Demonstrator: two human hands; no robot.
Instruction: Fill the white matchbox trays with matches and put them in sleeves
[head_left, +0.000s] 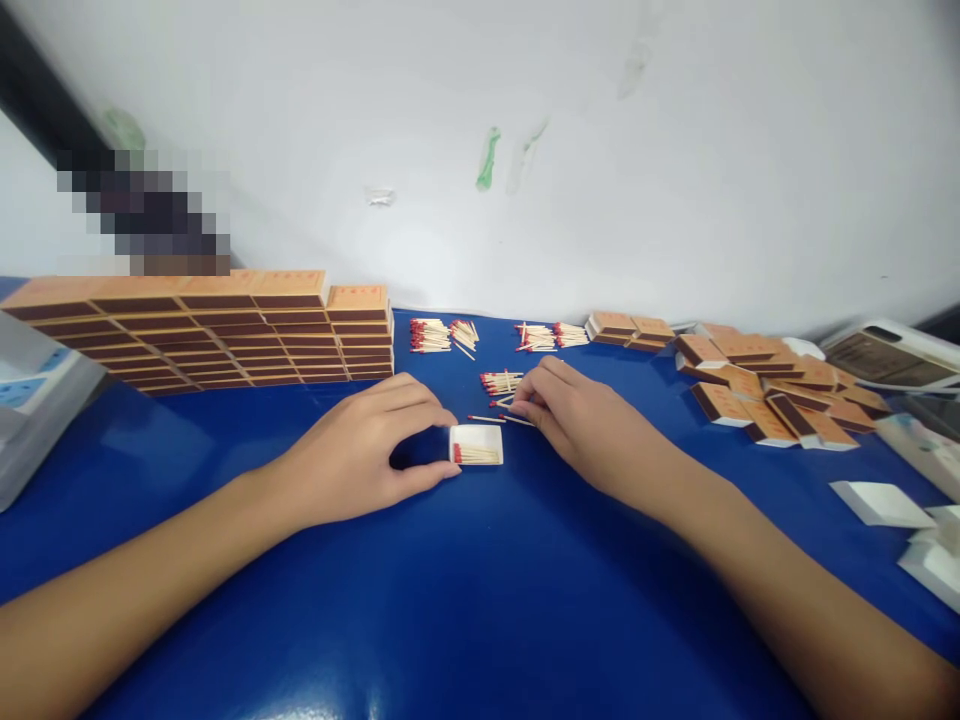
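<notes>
A small white matchbox tray [487, 432] lies on the blue table, with several red-headed matches [478, 455] along its near side. The thumb and fingertips of my left hand [375, 445] grip the tray's left end. Just beyond and to the right of it, my right hand [574, 410] pinches at a loose pile of matches [499, 383], fingertips closed around the stick ends. How many sticks are between them is hidden. Two single matches [486, 418] lie on the table between the pile and the tray.
Stacked matchboxes [255, 330] form a wall at the back left. More match piles [431, 336] [536, 337] lie near the white wall. To the right are heaped matchboxes [780, 380], a phone [892, 355] and white trays [885, 503]. A clear plastic container [45, 430] stands at left.
</notes>
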